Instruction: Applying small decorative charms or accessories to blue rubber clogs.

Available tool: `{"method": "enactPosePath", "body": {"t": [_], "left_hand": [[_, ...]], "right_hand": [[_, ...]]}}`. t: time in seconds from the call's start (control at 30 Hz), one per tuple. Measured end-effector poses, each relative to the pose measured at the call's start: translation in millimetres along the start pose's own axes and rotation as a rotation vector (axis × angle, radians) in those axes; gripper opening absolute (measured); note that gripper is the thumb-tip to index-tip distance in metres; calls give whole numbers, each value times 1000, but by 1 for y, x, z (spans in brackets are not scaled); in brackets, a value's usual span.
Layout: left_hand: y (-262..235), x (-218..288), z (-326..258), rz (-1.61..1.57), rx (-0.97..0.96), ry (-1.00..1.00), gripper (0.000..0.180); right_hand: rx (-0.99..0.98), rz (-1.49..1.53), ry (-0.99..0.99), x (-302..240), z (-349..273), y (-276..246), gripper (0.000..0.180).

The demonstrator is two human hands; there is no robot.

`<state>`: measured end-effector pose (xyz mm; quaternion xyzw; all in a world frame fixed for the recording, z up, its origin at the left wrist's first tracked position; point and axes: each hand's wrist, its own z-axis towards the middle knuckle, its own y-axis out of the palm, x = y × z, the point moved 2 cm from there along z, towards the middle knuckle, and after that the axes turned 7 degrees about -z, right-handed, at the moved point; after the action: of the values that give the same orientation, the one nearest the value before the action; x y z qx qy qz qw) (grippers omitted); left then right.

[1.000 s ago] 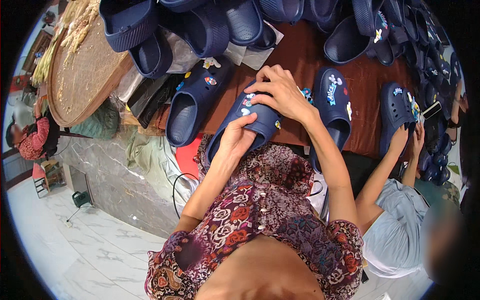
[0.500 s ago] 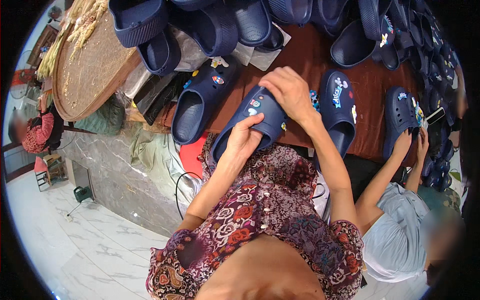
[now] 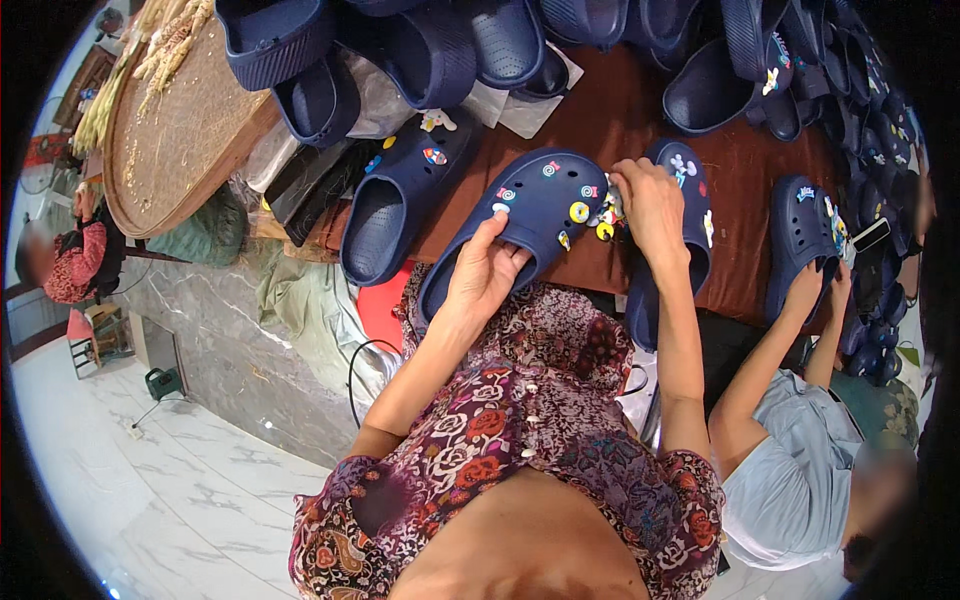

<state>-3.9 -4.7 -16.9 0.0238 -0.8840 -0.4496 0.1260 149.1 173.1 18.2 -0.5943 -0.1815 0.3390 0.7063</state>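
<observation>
My left hand [image 3: 484, 268] is closed on the near side of a dark blue clog [image 3: 532, 188], with the thumb on top and the fingers inside the opening. Colourful charms, some like wrapped sweets and one a yellow ring, sit in several of its holes. Just right of the toe, my right hand [image 3: 650, 207] reaches down with bent fingers over a small pile of shoe charms [image 3: 606, 218]. What its fingertips grip is hidden. Another decorated clog [image 3: 695, 235] lies right beside that hand, partly covered by it. A third clog [image 3: 385, 215] with charms rests to the left.
Several blue clogs [image 3: 420, 60] are stacked along the far side of the brown-covered table [image 3: 740, 255]. A co-worker's hands [image 3: 805, 290] hold a clog [image 3: 800, 215] at the right. A round woven tray [image 3: 180, 130] stands far left, and another person [image 3: 80, 255] is beyond it.
My right hand has moved off the toe of the clog, rightward to the charm pile. The toe's charms now show, and the clog has turned slightly. My left hand keeps its hold.
</observation>
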Motion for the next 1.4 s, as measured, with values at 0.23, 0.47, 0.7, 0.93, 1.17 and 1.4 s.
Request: {"method": "enactPosePath", "body": {"t": [0.23, 0.47, 0.7, 0.93, 1.17, 1.4], "left_hand": [[-7, 3, -4, 31, 30, -9, 43], [-8, 6, -4, 3, 8, -51, 38], [-13, 8, 3, -52, -16, -48, 35], [-13, 11, -1, -30, -1, -89, 35], [-14, 15, -5, 59, 18, -99, 28], [-24, 16, -3, 50, 19, -85, 30]], "right_hand": [[113, 158, 63, -18, 4, -27, 12], [-52, 500, -222, -60, 15, -16, 15], [-106, 461, -384, -78, 24, -3, 21], [-211, 516, -415, -81, 25, -2, 23], [-294, 541, -419, -87, 26, 3, 26], [-383, 534, -389, -86, 31, 4, 27]]}}
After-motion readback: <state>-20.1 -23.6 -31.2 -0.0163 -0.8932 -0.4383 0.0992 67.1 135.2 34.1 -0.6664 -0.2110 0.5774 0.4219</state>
